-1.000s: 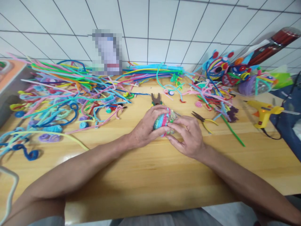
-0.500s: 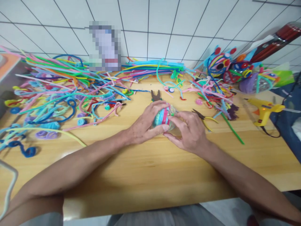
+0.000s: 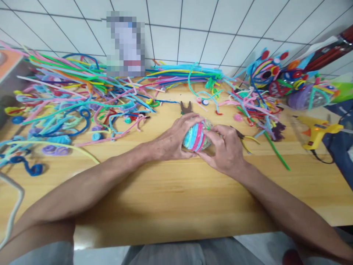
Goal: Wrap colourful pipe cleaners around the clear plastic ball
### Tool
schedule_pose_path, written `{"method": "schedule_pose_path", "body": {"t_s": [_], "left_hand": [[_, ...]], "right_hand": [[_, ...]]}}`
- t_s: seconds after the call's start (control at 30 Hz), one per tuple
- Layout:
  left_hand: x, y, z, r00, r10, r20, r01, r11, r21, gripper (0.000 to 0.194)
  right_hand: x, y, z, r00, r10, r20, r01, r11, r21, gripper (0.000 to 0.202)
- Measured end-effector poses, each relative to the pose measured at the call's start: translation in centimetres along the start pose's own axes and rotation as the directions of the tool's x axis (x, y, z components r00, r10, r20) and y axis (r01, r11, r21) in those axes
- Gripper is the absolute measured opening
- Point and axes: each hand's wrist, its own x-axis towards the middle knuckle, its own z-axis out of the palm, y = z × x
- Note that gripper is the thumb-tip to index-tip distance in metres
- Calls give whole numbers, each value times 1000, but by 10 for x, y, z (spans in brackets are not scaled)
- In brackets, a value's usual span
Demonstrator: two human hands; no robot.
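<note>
A rounded clear plastic piece (image 3: 197, 137) wrapped in pink, blue and green pipe cleaner bands is held between my two hands above the table. My left hand (image 3: 172, 139) curls round its left side, thumb below and fingers over the top. From the right, my right hand (image 3: 227, 149) grips it, the index fingertip at a small green bit on the upper surface and the thumb low at the near side. Brown-jawed pliers (image 3: 186, 107) lie just behind my left hand. Partly behind my right hand is a yellow-handled pair of pliers (image 3: 249, 138).
Loose pipe cleaners (image 3: 68, 99) cover the table's left and back. A yellow glue gun (image 3: 317, 130) with its light on stands at the right. Finished pipe cleaner figures (image 3: 266, 71) and a red flask (image 3: 328, 53) stand at the back right, by the tiled wall (image 3: 193, 22).
The view has shifted slightly. My left thumb has moved down off the front of the wrapped piece, so more of its bands show. My right fingers stay at its upper right.
</note>
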Motion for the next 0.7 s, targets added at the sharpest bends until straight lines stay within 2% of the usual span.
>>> {"method": "schedule_pose_path", "body": {"t_s": [0.27,0.43,0.7], "left_hand": [[-4,-3,8,999,-9,-42,12,997,70,105],[-4,0,10,998,-7,-63,13,996,92,98],[-4,5,10,998,0,-65,5,997,79,101]], "right_hand": [[2,0,-7,997,67,32,-71,988,139,71],[4,-2,-9,998,56,17,-58,985,165,66],[1,0,-6,996,93,6,-93,982,167,57]]}}
